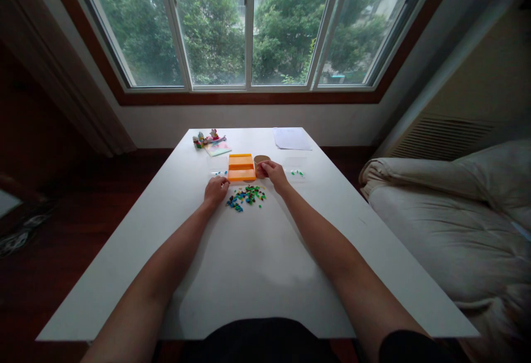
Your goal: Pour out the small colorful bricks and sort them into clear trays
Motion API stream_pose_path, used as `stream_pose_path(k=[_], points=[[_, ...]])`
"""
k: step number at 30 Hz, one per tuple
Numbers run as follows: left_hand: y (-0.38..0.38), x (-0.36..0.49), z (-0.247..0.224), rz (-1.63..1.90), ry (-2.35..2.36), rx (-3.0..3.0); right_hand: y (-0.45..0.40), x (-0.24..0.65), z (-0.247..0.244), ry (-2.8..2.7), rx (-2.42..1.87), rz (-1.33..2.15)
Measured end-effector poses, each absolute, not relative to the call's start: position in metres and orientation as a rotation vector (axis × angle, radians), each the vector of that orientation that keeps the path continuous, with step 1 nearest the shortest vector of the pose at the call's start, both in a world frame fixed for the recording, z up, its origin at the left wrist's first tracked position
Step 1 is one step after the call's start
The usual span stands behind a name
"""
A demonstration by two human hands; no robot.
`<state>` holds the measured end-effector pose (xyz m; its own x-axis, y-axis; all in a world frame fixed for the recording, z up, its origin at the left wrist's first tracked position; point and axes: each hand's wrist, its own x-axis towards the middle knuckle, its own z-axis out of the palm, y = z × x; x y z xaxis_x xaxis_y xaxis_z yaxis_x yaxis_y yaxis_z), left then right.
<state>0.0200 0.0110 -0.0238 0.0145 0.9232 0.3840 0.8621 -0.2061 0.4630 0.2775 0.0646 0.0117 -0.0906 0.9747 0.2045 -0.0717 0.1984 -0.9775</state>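
A loose pile of small green, blue, yellow and dark pieces (249, 195) lies on the white table. Behind it stands an orange tray (241, 167). My left hand (216, 189) rests at the tray's front left corner, fingers curled together; what they hold, if anything, is too small to make out. At the front of a round brown cup (261, 159) is my right hand (274, 174), thumb and fingers pinched, their contents too small to tell. A clear container with a few blue pieces (218, 173) sits left of the tray, another with green pieces (296, 173) at the right.
Small colourful figures (209, 138) and a pastel sheet (218, 149) lie at the back left of the table (265, 274). White papers (292, 138) are at the back right. A window is beyond, and a pale sofa (440, 213) stands at the right.
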Motion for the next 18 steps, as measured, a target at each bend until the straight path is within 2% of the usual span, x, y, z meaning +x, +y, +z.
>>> stream_pose_path(k=[8, 18], points=[[0.004, 0.023, -0.013, 0.813, 1.745, 2.341, 0.043, 0.286, -0.019, -1.821, -1.156, 0.464], [0.001, 0.003, 0.002, 0.522, 1.454, 2.158, 0.038, 0.286, -0.020, -1.900, -1.148, 0.440]])
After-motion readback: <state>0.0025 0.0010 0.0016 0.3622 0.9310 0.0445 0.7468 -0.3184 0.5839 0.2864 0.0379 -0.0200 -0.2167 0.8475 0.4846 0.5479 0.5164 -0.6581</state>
